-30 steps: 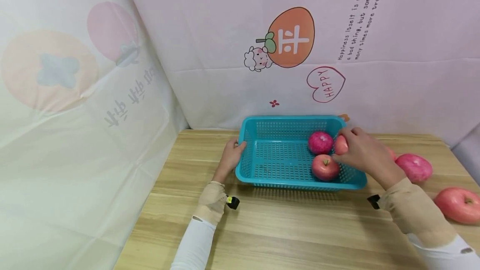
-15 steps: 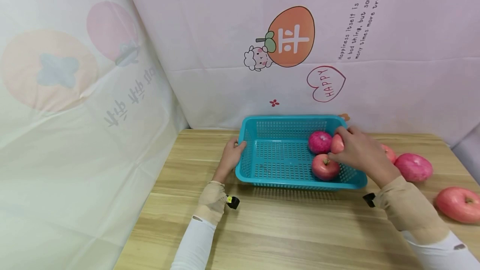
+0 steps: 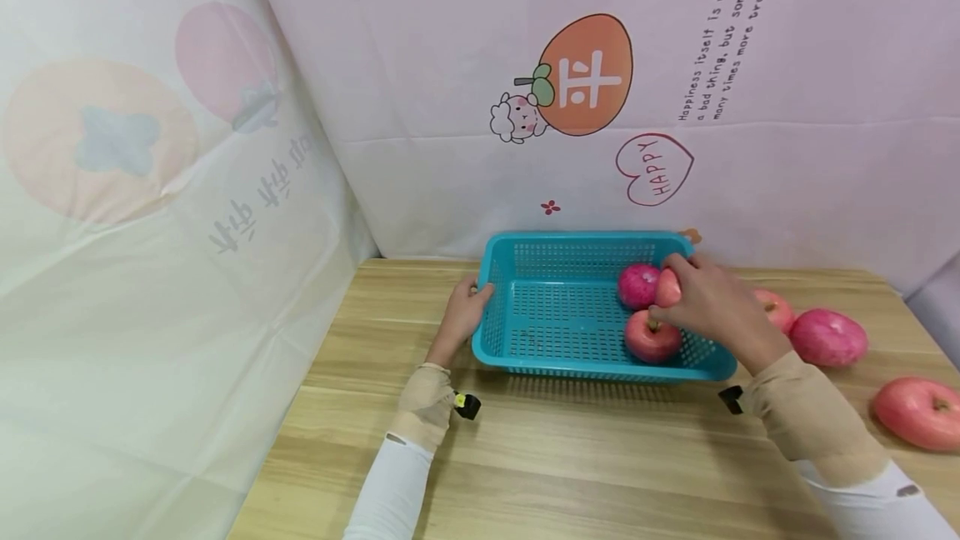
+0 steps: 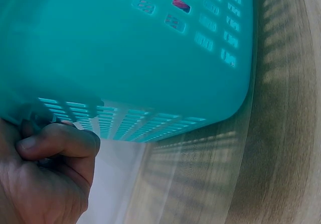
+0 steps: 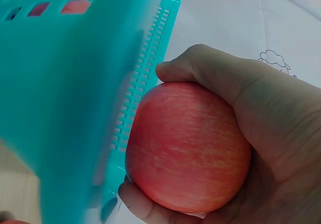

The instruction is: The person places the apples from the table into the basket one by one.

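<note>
My left hand grips the left rim of the turquoise plastic basket, thumb over the edge; curled fingers show by its wall in the left wrist view. With my right hand I hold a red apple over the basket's right end, thumb on one side and fingers on the other. A mottled magenta fruit and another red apple lie in the right part of the basket, just left of the held apple. The right hand hides part of the basket's right wall.
On the wooden table, right of the basket, lie an apple, a magenta fruit and a bigger-looking apple near the right edge. A printed cloth hangs close behind the basket.
My right hand has moved slightly left with the apple, further over the basket, uncovering more of the apple on the table behind it. The left hand and the basket stay put.
</note>
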`<move>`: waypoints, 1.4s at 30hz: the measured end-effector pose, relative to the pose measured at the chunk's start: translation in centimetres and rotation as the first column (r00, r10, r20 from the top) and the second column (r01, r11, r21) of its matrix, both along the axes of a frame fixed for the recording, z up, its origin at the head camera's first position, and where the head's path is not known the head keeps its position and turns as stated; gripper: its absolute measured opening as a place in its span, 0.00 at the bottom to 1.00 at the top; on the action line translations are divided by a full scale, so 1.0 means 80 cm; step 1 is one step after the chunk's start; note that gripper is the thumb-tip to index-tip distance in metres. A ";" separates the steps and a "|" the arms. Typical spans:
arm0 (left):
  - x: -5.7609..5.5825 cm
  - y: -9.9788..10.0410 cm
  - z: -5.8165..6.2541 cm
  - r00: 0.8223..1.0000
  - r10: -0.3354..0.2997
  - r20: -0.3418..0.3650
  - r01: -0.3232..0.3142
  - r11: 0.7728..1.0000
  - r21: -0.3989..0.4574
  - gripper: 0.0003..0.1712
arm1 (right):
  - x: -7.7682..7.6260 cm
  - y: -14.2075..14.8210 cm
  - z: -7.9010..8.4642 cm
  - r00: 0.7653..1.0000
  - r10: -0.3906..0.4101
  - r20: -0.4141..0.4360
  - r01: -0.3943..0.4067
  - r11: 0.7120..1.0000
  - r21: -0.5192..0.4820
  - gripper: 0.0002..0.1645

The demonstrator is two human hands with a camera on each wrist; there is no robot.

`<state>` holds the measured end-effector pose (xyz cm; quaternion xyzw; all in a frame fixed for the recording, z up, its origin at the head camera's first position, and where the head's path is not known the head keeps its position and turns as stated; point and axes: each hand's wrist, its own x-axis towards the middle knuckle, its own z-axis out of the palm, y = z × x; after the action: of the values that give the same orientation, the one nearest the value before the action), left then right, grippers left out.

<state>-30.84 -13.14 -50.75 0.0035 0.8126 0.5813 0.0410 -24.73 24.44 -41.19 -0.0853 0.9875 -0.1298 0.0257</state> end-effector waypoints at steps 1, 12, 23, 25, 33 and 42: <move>0.000 0.000 0.000 1.000 -0.001 -0.002 0.001 1.000 0.002 0.20 | -0.001 0.000 -0.001 1.000 0.001 -0.003 -0.001 1.000 0.002 0.51; -0.001 0.001 -0.001 1.000 -0.001 -0.002 0.001 1.000 0.000 0.20 | -0.012 -0.008 -0.006 1.000 0.026 -0.001 -0.026 1.000 0.003 0.51; 0.001 0.001 0.001 1.000 -0.009 -0.003 0.009 1.000 -0.008 0.20 | -0.018 -0.017 -0.004 1.000 0.023 0.001 -0.023 1.000 0.002 0.55; 0.001 0.001 0.001 1.000 -0.008 -0.005 0.008 1.000 -0.013 0.20 | -0.018 -0.019 -0.003 1.000 0.022 0.007 -0.022 1.000 0.007 0.55; 0.001 0.000 -0.001 1.000 -0.007 -0.004 0.007 1.000 -0.001 0.20 | -0.018 -0.024 0.003 0.999 0.030 0.014 -0.030 0.999 0.023 0.54; 0.000 0.000 0.000 1.000 -0.004 0.001 0.004 1.000 0.006 0.19 | -0.021 -0.031 0.006 1.000 0.019 0.024 -0.019 1.000 0.013 0.55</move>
<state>-30.83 -13.17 -50.79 0.0050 0.8110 0.5835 0.0425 -26.41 21.96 -40.67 -0.0929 0.9872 -0.1238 0.0391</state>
